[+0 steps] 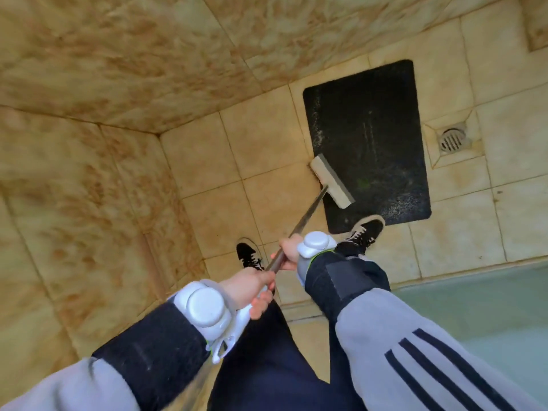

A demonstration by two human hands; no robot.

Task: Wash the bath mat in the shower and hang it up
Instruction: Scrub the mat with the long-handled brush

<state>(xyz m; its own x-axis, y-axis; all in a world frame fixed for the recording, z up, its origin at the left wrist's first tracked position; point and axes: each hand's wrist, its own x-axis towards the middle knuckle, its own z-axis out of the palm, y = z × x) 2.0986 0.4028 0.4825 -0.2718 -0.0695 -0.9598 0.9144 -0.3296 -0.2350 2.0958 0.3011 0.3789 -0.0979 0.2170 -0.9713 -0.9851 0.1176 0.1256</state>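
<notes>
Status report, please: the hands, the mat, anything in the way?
Left hand and right hand both grip the brush handle. Brush head on the mat, mat flat on the floor. Right shoe on the mat's near edge.

One view only, head-worn, wide-angle. Faces steeply down from standing height onto tiled shower floor (261, 137). Left hand (247, 287) and right hand (290, 251) sit nearest the lens, low centre; bath mat (370, 120) and floor drain (452, 140) farther off, upper right. Marbled wall (103, 69) bows across left and top.
</notes>
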